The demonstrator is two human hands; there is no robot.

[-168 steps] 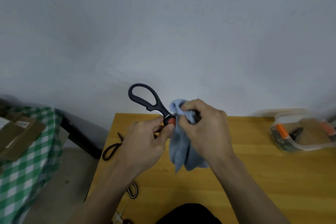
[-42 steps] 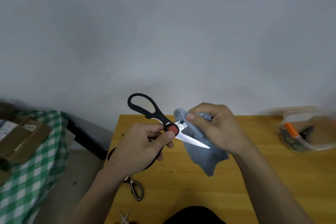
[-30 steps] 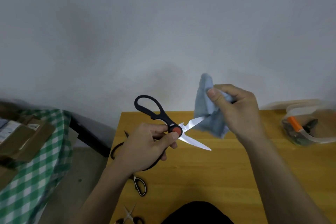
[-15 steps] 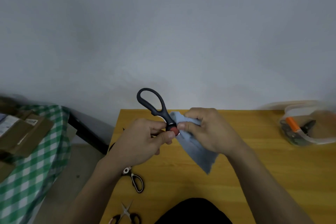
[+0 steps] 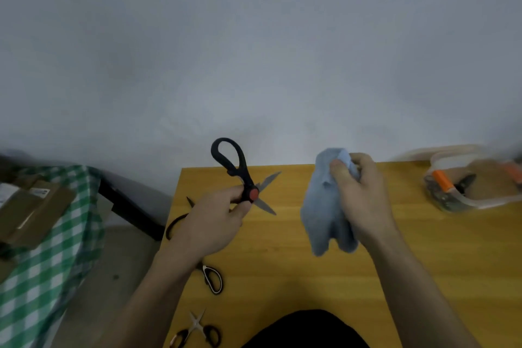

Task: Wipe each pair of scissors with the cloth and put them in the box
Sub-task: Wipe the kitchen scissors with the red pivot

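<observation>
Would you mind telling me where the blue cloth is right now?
In the head view, the blue cloth hangs from the right hand above the wooden table, right of the open black scissors.

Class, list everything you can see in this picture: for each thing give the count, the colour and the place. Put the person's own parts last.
Held scissors: one, black handles, red pivot, blades open, raised above the table's far left part.
Cloth: one, light blue, hanging from the right hand.
Scissors on the table: three pairs at least, dark handles, along the left edge, partly hidden by the left arm.
Box: one, clear plastic with orange clips, far right of the table; contents blurred.
Table: one, yellow wood.
Checked cloth: one, green and white, left, with brown cardboard on it.
Wall: grey.
Left hand: grips the held scissors.
Right hand: grips the cloth.
</observation>
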